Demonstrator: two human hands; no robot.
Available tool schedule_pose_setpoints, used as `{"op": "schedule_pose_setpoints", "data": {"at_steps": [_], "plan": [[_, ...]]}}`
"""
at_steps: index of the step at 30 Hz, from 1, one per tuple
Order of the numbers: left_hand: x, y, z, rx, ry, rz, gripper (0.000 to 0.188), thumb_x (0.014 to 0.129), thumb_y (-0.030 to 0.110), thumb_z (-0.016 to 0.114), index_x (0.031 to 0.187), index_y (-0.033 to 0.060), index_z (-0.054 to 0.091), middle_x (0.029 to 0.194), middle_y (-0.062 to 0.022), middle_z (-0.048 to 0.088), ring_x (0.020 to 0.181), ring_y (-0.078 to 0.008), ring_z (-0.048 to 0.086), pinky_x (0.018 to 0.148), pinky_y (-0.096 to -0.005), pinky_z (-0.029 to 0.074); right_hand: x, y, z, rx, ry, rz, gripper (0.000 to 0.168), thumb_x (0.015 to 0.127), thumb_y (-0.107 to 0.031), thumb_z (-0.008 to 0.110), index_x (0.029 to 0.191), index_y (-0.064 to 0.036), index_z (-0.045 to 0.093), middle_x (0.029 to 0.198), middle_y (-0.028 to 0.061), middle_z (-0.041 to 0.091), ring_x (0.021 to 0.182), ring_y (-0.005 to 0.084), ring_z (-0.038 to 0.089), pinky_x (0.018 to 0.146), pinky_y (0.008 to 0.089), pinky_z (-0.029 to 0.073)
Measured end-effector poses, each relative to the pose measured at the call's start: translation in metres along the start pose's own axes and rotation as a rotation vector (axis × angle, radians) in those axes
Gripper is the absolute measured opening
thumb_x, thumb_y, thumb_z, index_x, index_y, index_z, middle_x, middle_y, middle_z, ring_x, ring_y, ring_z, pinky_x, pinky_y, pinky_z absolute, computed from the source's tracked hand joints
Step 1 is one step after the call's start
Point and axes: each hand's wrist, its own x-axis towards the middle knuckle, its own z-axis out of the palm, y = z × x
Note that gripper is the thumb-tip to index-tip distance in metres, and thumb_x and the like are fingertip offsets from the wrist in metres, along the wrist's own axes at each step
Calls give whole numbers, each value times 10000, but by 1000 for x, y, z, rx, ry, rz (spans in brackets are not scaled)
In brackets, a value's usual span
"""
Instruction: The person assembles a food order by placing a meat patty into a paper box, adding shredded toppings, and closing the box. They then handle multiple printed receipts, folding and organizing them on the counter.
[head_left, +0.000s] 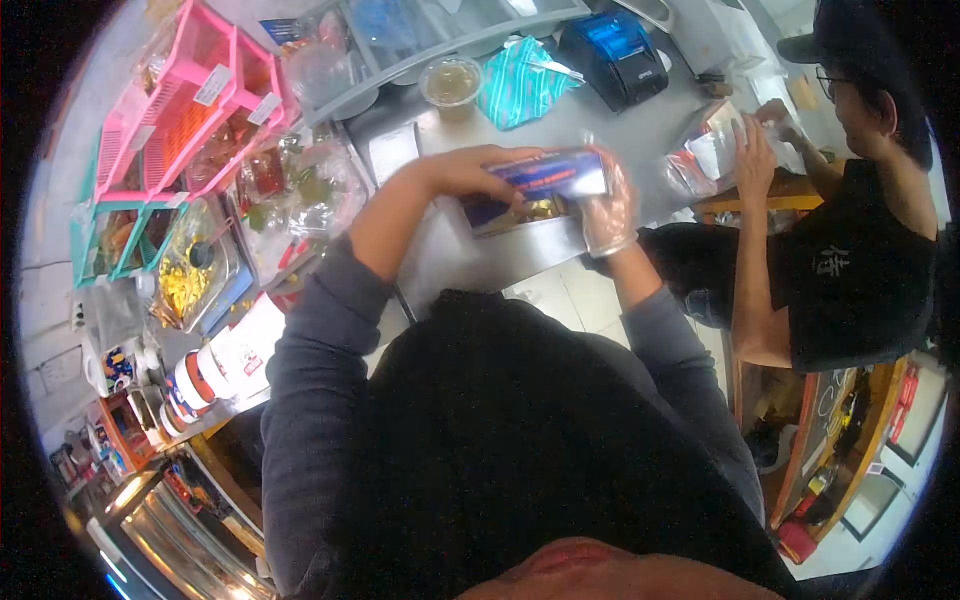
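Between my two hands is a blue printed carton box (551, 176) bearing writing. Its lid stands partly raised, and yellowish food (541, 208) shows in the gap below. My left hand (476, 171) is bare and grips the box from the left, with fingers lying over its top. A transparent plastic glove covers my right hand (611, 214), which holds the box's right end; the box hides some of its fingers. Under the box is a stainless steel counter (450, 251). Beyond it stand a lidded clear cup (451, 82) and a turquoise striped packet (525, 82).
A black receipt printer (615, 60) stands at the back. Pink baskets (187, 112), bagged food (300, 184) and a clear container of yellow strips (187, 277) crowd the left. At right, a co-worker (847, 247) handles a plastic-wrapped packet (709, 150).
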Motion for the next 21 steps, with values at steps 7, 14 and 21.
{"op": "schedule_pose_setpoints", "data": {"at_steps": [7,14,21], "plan": [[-5,6,-47,-388,61,-82,740,804,529,609,1432,210,383,1409,-118,431,1237,-243,453,1027,-359,349,31,20,-1,-55,140,155,375,856,-50,516,1230,-22,519,1129,114,620,1077,210,580,939,323,436],[-33,-4,9,-28,753,304,844,758,419,686,1466,205,279,1321,-140,502,1172,-268,513,950,-409,427,61,-20,-3,-470,136,226,238,887,-104,537,1118,-50,556,1048,145,635,969,244,615,835,362,465],[-21,-35,16,203,1029,295,566,832,21,544,1377,109,419,1052,-203,612,924,-335,612,826,-379,481,75,8,-19,-602,92,125,336,902,-224,543,1225,-130,547,979,228,641,932,371,637,776,422,486]]}}
